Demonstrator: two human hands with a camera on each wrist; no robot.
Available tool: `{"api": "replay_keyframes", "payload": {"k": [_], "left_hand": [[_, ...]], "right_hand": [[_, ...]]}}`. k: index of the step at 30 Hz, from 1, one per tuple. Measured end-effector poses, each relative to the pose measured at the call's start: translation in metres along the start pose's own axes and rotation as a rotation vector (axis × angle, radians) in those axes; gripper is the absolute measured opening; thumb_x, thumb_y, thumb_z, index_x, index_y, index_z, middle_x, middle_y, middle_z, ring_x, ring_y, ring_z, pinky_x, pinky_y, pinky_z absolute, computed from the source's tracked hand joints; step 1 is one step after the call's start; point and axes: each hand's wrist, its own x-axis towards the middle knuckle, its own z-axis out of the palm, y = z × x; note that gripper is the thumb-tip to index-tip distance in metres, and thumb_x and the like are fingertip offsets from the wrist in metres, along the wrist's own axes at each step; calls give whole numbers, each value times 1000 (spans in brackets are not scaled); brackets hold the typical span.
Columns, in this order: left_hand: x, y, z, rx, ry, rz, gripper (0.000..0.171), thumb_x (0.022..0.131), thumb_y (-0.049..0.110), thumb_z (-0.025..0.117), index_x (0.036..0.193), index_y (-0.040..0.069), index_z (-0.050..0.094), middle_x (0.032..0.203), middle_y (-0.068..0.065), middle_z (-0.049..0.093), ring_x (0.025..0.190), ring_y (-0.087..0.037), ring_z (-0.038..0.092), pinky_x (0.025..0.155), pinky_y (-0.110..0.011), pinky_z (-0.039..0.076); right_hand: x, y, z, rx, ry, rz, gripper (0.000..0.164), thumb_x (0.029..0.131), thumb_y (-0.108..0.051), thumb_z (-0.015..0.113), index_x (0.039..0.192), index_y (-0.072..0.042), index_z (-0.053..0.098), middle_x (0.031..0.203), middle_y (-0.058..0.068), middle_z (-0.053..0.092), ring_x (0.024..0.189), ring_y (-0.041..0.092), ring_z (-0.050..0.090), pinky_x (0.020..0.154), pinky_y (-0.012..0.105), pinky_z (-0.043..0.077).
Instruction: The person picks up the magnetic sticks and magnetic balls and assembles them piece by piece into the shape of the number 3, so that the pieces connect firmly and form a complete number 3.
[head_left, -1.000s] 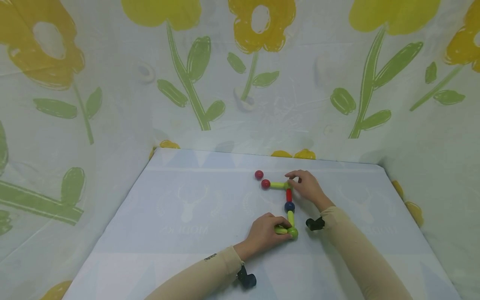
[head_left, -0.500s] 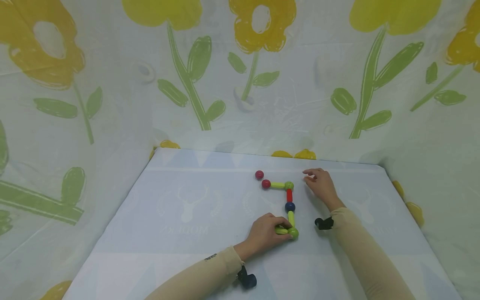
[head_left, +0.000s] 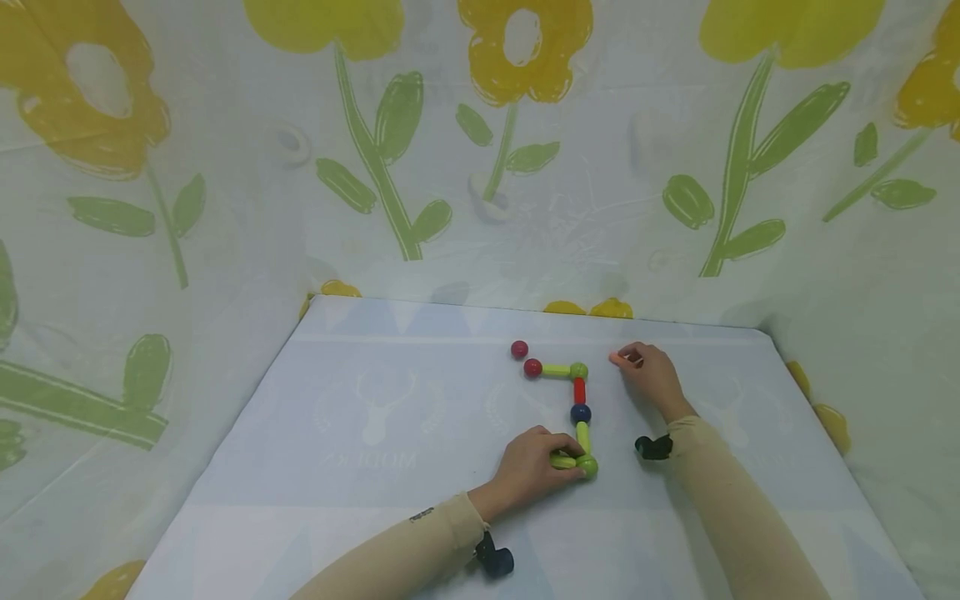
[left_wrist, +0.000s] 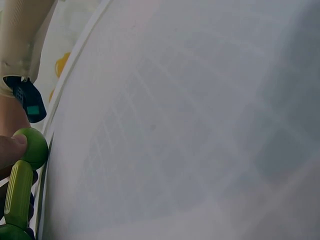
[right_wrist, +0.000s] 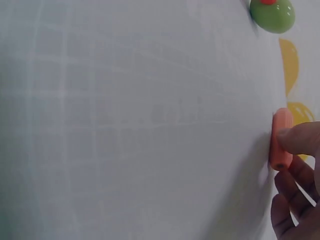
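My left hand pinches the green ball at the near end of a chain of magnetic balls and sticks. In the left wrist view the thumb presses on that green ball, with a yellow-green stick beside it. From the ball the chain runs through a yellow-green stick, a blue ball, a red stick, a green ball and another yellow-green stick to a red ball. Right of the chain, my right hand holds an orange stick between thumb and fingers.
A loose red ball lies just behind the chain's far left end. The white, pale-printed table reaches back to a flower-patterned curtain. Dark wrist cameras hang under both wrists.
My right hand has left the far green ball and moved to the right, and the orange stick now shows in its fingers. My left hand has stayed on the near green ball.
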Motion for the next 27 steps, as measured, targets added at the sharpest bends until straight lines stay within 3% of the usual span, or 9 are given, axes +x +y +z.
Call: {"api": "replay_keyframes", "payload": {"k": [7,17,27], "left_hand": [[0,0,0,-10,-1,-4,26,87,41,80,110,30,77,90,22,66,82,3,49,69,-13,39],[0,1,-2,-25,-8,-8,25,88,41,80,110,30,77,90,22,65,82,2,48,69,-14,39],[0,2,-2,-5,-3,-7,26,87,41,81,110,29,77,90,22,66,82,2,49,70,-13,39]], "right_hand": [[-6,-2,-1,14,-41,60,43,100,-42,64,120,-3,62,116,17,62,107,34,55,95,49,48],[-21,1,1,8,-63,23,35,99,-38,67,114,-6,64,112,16,65,104,33,56,90,46,49],[-44,-6,5,22,-101,-39,19,96,-20,71,109,-7,65,107,13,66,97,31,56,80,38,48]]}}
